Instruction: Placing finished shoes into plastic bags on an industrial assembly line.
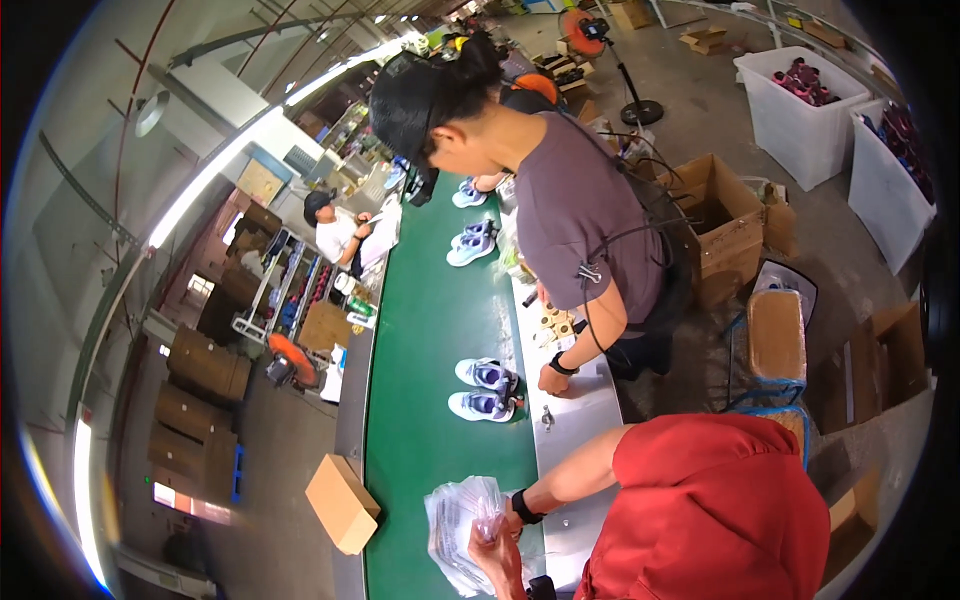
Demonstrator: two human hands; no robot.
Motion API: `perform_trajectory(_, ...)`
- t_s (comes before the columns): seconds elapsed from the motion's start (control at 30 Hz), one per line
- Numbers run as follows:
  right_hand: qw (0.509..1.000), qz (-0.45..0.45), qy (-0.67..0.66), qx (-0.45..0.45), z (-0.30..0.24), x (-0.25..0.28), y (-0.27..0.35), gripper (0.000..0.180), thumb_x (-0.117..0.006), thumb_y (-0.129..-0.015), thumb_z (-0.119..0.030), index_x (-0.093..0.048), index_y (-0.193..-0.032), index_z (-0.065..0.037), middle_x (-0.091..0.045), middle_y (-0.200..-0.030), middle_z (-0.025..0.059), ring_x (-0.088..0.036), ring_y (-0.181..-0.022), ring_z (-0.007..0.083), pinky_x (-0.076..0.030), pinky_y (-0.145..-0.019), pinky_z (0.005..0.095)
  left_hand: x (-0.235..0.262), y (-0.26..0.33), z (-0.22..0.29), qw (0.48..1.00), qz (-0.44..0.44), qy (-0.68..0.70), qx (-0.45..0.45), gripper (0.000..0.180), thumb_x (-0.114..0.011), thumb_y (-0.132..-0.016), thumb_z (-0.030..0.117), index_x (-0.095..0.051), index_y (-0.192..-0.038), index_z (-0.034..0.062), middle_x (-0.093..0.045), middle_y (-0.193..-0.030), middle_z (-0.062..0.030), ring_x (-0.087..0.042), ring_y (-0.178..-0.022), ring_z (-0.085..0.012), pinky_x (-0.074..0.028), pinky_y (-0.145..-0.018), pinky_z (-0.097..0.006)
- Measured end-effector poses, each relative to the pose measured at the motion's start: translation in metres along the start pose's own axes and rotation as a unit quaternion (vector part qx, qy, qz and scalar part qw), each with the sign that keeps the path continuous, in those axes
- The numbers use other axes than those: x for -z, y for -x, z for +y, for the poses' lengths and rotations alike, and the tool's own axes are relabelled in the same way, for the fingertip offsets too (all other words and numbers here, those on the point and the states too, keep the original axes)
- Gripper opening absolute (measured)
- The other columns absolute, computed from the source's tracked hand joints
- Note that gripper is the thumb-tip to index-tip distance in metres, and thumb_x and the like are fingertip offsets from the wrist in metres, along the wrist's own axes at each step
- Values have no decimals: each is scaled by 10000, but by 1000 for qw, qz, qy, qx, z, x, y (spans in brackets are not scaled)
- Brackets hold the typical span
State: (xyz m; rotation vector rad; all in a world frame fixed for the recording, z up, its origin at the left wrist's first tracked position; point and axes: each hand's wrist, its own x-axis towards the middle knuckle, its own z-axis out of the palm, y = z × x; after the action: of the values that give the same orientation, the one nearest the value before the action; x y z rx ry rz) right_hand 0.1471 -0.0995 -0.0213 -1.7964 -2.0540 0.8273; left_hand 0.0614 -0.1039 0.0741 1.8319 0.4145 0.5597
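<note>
Crumpled, clear-whitish plastic bags [455, 530] hang over the green belt near the lower edge. My left hand [493, 562], with a black watch at the wrist, is closed on the gathered plastic. Just behind it is my right hand [512, 516], reaching in from the red sleeve with a black wristband; it also grips the plastic, its fingers partly hidden. Farther up the belt sits a pair of light blue and white sneakers [485, 392] with dark purple linings. An orange-brown shoebox [342, 503] rests tilted on the belt's left edge.
The green conveyor belt [425, 320] runs away from me, carrying more sneakers [471, 243]. A co-worker in a purple-grey shirt [585, 210] leans over its right side, one hand on the metal ledge [575, 410]. Stools [776, 335], cartons [715, 225] and white bins [800, 125] stand at right.
</note>
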Motion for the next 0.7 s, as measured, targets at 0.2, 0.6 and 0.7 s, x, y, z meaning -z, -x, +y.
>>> perform_trajectory(0.2, 990, -97, -102, 22, -24, -53, -73, 285, -527, -787, -300, -624, -858, -42, -612, -664, 84, -623, -604, 226, -510, -553, 364, 36, 6, -42, 995, 86, -15, 51, 169, -652, -814, 152, -593, -879, 9, -510, -632, 22, -435, -523, -58, -314, -404, -231)
perform_trajectory(0.6, 879, -23, -476, -2, 16, 13, 10, 436, -518, -869, -512, -599, -963, -95, -577, -811, 38, -573, -634, 160, -486, -560, 288, 68, 4, -85, 945, 165, 227, 168, 409, -511, -869, 353, -500, -1133, 39, -567, -1004, -91, -587, -846, -215, -506, -635, -294)
perform_trajectory(0.7, 867, 104, -479, 89, -14, 41, 46, 283, -542, -894, -342, -582, -900, -62, -549, -695, 31, -528, -585, 150, -433, -530, 303, 57, 1, -84, 963, 177, 156, 127, 401, -509, -881, 340, -494, -1137, 31, -568, -1007, -92, -590, -845, -220, -498, -641, -301)
